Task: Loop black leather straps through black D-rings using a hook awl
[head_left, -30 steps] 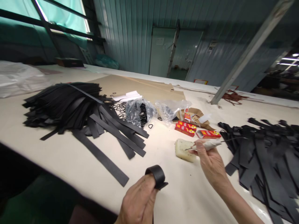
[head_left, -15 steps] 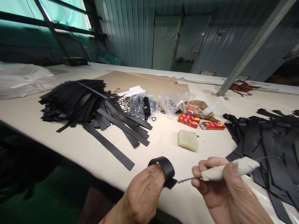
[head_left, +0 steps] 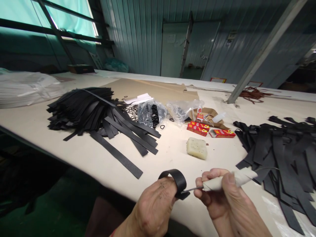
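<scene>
My left hand [head_left: 156,205], back toward the camera, is closed on a black strap [head_left: 179,179] that curls in a loop above the fingers. A short end of the strap sticks out to the right. In my right hand [head_left: 223,197] is a tool with a pale wrapped handle [head_left: 229,180], held between thumb and fingers. Its thin metal shaft [head_left: 193,189] points left and its tip meets the strap near the short end; the exact tip is hidden. A thin dark strand trails from the handle's rear. Beyond the hands lies a pale waxy block [head_left: 197,148].
Black strips [head_left: 84,110] are piled on the table at left, with more [head_left: 283,148] at right. Plastic bags [head_left: 150,113], black rings [head_left: 132,112] and red boxes [head_left: 197,128] lie behind the block. A slanted metal post [head_left: 261,56] stands at the right.
My right hand has moved left with the tool, and its shaft has reached the strap, where a gap showed before. My left hand with the looped strap has shifted slightly.
</scene>
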Tool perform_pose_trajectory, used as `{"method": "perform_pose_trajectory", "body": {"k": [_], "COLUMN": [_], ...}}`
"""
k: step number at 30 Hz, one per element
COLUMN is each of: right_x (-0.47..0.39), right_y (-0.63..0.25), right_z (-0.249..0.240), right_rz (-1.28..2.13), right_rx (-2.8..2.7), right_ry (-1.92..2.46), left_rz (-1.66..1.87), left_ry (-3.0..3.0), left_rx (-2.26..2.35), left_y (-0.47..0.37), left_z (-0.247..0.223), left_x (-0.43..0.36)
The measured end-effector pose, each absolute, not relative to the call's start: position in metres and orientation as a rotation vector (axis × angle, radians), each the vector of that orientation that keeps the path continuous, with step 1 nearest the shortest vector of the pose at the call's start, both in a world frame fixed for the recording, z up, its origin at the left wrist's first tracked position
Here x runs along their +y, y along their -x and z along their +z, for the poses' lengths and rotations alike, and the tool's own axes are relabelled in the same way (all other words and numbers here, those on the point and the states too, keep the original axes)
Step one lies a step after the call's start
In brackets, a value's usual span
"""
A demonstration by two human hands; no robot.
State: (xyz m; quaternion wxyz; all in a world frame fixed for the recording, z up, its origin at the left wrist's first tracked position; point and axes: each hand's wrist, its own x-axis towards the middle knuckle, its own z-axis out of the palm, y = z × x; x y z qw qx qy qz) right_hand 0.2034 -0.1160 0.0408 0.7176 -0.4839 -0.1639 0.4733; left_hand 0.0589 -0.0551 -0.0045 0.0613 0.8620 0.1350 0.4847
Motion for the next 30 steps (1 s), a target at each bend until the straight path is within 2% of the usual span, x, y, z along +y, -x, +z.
{"method": "perform_pose_trajectory", "body": {"k": [6, 15, 20, 30], "right_x": [-0.116, -0.118, -0.12, -0.118], "right_y": [-0.202, -0.197, -0.192, -0.184], "right_z": [0.033, 0.016, 0.011, 0.013], "right_rz": [1.027, 1.051, 1.078, 0.973], "right_rx": [-0.401, -0.46, -0.525, -0.658], "right_ry": [1.083, 1.093, 1.122, 1.322], "left_rz": [1.25, 0.569, 0.497, 0.455], "left_ry": [-2.369, -1.675, -1.351, -1.148], "left_rx": [0.477, 0.709, 0.709, 0.687], "left_y": [-0.059, -0.05, -0.048, -0.046], "left_z": [-0.002, 0.009, 0.007, -0.001], "left_x": [-0.057, -0.063, -0.062, -0.071]}}
